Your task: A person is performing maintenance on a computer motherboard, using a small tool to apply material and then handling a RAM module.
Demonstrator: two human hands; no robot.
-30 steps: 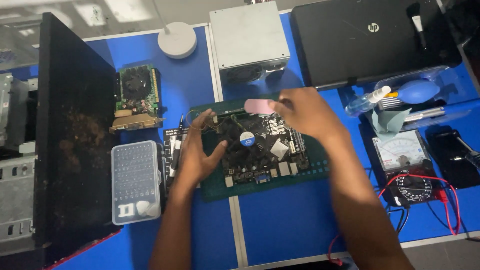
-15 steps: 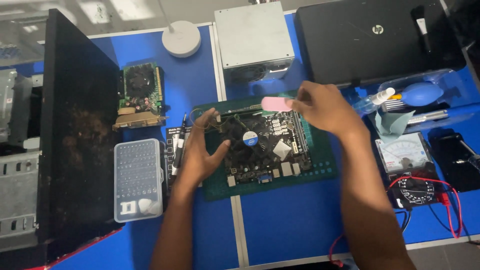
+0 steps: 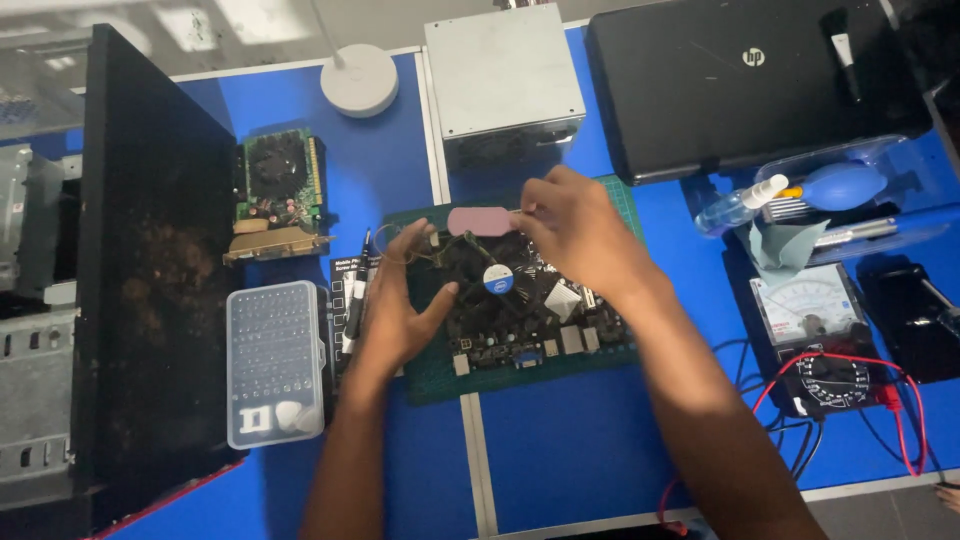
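A dark motherboard [image 3: 545, 325] with a round cooler fan [image 3: 497, 278] lies on a green cutting mat [image 3: 440, 380] on the blue table. My left hand [image 3: 400, 310] rests on the board's left edge, fingers spread, gripping it. My right hand [image 3: 575, 230] hovers over the board's far side and pinches a thin wire next to a pink oblong piece [image 3: 478, 220] that sits above the fan. Whether the pink piece itself is held, I cannot tell.
A black computer case panel [image 3: 150, 280] stands at left. Nearby are a graphics card [image 3: 275, 190], a clear screwdriver bit box [image 3: 275, 360], a grey power supply [image 3: 500, 80], a black laptop [image 3: 750, 80], an analogue multimeter [image 3: 815, 320] with red leads, and a blue air blower [image 3: 840, 185].
My right hand has shifted left and back over the board's far edge with the pink piece. The view has moved a little; my left hand stays on the board.
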